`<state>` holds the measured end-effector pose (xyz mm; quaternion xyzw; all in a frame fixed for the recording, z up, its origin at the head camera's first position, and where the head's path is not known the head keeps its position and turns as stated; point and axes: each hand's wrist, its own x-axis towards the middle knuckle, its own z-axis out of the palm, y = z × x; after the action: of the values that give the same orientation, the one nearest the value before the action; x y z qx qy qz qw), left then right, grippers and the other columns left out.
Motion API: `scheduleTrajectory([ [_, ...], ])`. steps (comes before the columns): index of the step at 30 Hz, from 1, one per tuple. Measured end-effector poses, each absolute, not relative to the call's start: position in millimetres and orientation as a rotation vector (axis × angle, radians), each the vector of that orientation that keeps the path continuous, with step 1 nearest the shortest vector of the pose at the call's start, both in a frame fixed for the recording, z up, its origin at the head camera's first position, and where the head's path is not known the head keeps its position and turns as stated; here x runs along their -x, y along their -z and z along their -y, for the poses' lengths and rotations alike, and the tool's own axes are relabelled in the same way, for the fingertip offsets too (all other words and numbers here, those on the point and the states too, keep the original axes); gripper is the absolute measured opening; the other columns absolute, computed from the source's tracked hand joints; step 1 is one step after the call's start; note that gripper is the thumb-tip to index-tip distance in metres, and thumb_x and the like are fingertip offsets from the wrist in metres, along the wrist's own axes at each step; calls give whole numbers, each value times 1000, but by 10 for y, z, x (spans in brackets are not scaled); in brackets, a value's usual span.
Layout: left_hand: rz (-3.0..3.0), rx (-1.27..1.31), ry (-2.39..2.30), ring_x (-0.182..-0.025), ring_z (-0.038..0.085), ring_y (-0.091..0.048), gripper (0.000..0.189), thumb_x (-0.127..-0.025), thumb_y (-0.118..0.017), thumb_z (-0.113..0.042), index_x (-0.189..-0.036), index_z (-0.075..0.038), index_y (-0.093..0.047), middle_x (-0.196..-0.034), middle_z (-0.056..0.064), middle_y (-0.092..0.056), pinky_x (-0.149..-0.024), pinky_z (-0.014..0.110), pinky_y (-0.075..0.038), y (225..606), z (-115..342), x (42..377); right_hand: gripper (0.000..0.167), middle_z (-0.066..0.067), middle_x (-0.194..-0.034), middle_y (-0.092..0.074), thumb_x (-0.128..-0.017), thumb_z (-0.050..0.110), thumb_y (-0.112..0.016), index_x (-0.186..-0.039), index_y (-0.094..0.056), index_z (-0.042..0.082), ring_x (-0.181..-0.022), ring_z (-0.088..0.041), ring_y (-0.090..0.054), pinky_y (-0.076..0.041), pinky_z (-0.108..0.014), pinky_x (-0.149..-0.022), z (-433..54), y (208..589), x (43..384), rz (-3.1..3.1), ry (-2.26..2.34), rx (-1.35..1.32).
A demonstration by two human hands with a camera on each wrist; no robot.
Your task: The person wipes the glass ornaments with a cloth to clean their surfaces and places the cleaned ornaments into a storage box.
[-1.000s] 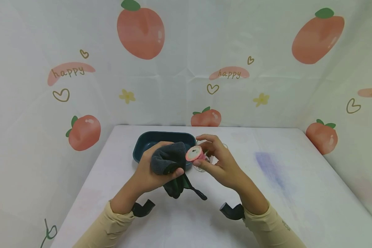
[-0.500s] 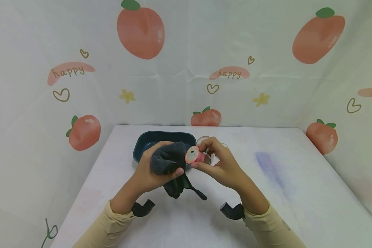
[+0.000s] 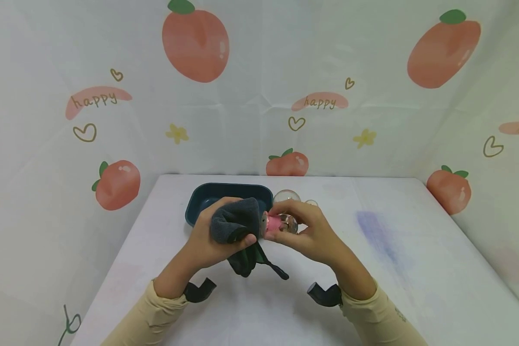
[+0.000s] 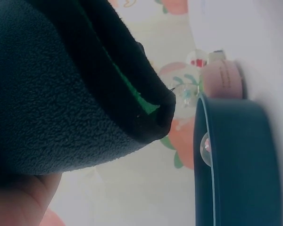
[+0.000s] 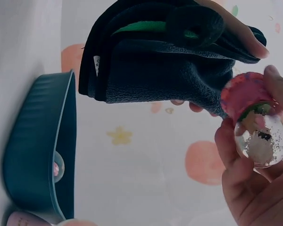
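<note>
My left hand (image 3: 207,240) grips a folded dark grey-blue cloth (image 3: 235,218) with a black edge, a green inner side and a hanging loop. Between the thumb and fingers of my right hand (image 3: 315,230) is a small snow globe (image 3: 274,222) with a pink base. It lies on its side, the base turned left against or very near the cloth and the clear dome (image 5: 262,139) to the right. In the right wrist view, small figures and glittery bits show inside the dome.
A dark teal basin (image 3: 194,204) stands behind my left hand, with a clear globe (image 4: 206,149) inside it. Right of the basin are a larger snow globe (image 3: 287,195) on a pink base (image 4: 222,80) and a smaller globe (image 3: 311,203). A printed curtain hangs behind the white table.
My right hand has turned the snow globe, so its pale underside now faces left toward the cloth. The fingers have closed in around its base. My left hand and the cloth stay put.
</note>
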<state>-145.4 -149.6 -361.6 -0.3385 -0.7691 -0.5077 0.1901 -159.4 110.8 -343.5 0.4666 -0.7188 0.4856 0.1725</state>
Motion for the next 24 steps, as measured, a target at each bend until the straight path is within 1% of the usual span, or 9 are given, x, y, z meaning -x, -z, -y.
scheduleTrajectory([
  [2,2168,949,1417,-103,16,-69,67,-74,-97,-18,-132,-12,-65,-117,2,-74,-88,36,-61,3616,1494,1452,41,-1,-93,-73,-76,3,-95,-111,-74,9,-75,-18,-62,-52,-27,-58,-1098,3439,1602,2012,-1401,-1356],
  [5,2178,944,1406,-102,16,-69,67,-74,-97,-18,-132,-12,-65,-118,2,-74,-88,36,-61,3616,1490,1453,43,-6,-99,-77,-71,0,-96,-110,-77,7,-85,-18,-68,-58,-28,-63,-1087,3444,1607,1984,-1431,-1386],
  [6,2179,943,1404,-102,16,-69,67,-74,-97,-18,-132,-12,-65,-118,2,-74,-88,36,-61,3617,1489,1454,43,-7,-101,-78,-71,-1,-96,-109,-78,7,-89,-17,-70,-59,-26,-66,-1085,3445,1608,1981,-1435,-1388],
  [8,2179,943,1407,-102,16,-69,67,-74,-97,-19,-132,-11,-64,-118,2,-74,-87,36,-61,3620,1488,1457,43,-8,-104,-78,-71,-2,-96,-109,-79,7,-94,-17,-71,-59,-25,-67,-1086,3447,1606,1982,-1447,-1386],
  [10,2175,945,1415,-102,16,-69,66,-76,-97,-22,-132,-11,-65,-118,3,-74,-87,36,-61,3626,1492,1463,42,-8,-104,-78,-72,-2,-96,-109,-79,7,-92,-17,-70,-58,-24,-66,-1090,3451,1608,1984,-1458,-1391],
  [13,2173,939,1419,-101,16,-69,64,-79,-95,-31,-132,-11,-64,-117,3,-74,-87,36,-61,3634,1500,1473,44,-6,-107,-77,-74,0,-95,-113,-78,9,-91,-16,-69,-56,-23,-65,-1098,3454,1611,1993,-1431,-1406],
  [16,2176,931,1417,-102,16,-69,64,-81,-94,-36,-132,-12,-64,-117,2,-73,-87,36,-61,3643,1508,1484,46,-5,-113,-75,-76,-2,-89,-119,-77,11,-96,-15,-67,-55,-25,-66,-1109,3447,1609,1998,-1401,-1429],
  [20,2196,927,1420,-104,16,-69,66,-78,-97,-29,-133,-13,-64,-119,1,-73,-88,36,-61,3653,1507,1483,45,-8,-119,-69,-81,-9,-79,-122,-75,8,-107,-19,-63,-59,-28,-72,-1116,3437,1589,1996,-1455,-1484],
  [24,2223,924,1431,-107,16,-69,67,-77,-97,-26,-134,-14,-63,-123,0,-72,-90,36,-62,3653,1497,1469,44,-9,-122,-65,-84,-10,-76,-124,-75,8,-113,-21,-59,-60,-28,-78,-1105,3440,1575,2021,-1444,-1487],
])
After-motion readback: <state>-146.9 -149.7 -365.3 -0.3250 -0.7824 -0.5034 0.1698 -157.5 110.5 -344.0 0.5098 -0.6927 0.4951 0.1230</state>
